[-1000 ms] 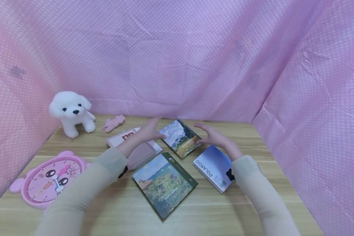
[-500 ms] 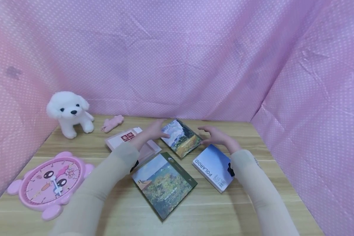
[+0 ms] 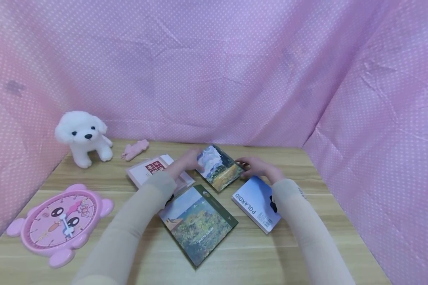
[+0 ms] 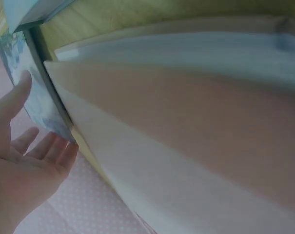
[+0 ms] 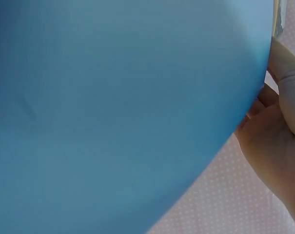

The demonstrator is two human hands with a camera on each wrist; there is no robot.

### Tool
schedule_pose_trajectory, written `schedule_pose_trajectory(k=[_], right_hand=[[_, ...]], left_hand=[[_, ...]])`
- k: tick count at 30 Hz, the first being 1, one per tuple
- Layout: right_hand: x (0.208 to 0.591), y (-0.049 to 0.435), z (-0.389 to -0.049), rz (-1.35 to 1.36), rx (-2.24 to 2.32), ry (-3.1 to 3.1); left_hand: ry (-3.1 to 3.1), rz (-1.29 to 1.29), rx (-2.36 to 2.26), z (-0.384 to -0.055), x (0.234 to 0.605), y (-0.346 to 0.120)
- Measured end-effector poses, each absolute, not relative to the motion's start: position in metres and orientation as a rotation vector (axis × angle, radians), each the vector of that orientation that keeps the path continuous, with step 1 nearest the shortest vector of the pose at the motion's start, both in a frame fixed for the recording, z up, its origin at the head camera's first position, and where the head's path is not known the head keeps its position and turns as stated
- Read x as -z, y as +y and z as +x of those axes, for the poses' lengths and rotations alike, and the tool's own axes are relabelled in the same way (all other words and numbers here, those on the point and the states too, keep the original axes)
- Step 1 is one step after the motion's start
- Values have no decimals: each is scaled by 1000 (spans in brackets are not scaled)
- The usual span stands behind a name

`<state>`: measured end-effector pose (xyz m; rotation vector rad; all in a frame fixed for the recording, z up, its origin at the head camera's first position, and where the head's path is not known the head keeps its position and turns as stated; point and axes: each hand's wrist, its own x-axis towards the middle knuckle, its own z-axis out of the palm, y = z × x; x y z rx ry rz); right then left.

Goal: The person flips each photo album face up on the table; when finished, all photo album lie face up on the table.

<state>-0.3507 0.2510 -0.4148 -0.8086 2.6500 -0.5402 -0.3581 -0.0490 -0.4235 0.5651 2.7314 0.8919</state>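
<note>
A photo-album-like book with a landscape painting on its cover (image 3: pixel 219 174) lies flat at the back middle of the table. My left hand (image 3: pixel 190 159) is at its left corner; in the left wrist view, the thumb reaches over the cover and the fingertips (image 4: pixel 69 153) meet its edge. At the opposite corner, the fingertips of my right hand (image 3: pixel 259 167) touch the book's right side. Under the right wrist lies a blue and white POLAROID album (image 3: pixel 251 204), its blue cover filling much of the right wrist view. A larger green PHOTO ALBUM (image 3: pixel 203 227) lies in front.
Beneath the left forearm is a pale pink and white booklet (image 3: pixel 146 166) with red characters. A pink clock (image 3: pixel 53 233) lies at the left front. A white plush dog (image 3: pixel 82 136) and a small pink plush item (image 3: pixel 136 149) stand near the pink dotted curtain (image 3: pixel 214 71).
Both hands have come down and closer to the painted book, the left moving slightly right and the right slightly left. The objects on the table have stayed in place.
</note>
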Motion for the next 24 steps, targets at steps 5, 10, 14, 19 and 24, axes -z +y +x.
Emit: schedule_pose_trajectory(k=[5,10,14,19,24], right_hand=[[419,250,-354,-788,545,2650],[417,248,-355,-799,559,2644],[414,247,-353,-795,586,2633],[413,248,-353,-811,648,2612],[411,249,-352,-789,666,2624]], left_hand=[[2767,536,-848,-361,428,-45],[2769,495,-856,-361,428,-46],[2769,485,-847,-360,426,-45],[2784,468,-815,-360,424,-42],[2793,451,-797,-357,423,-40]])
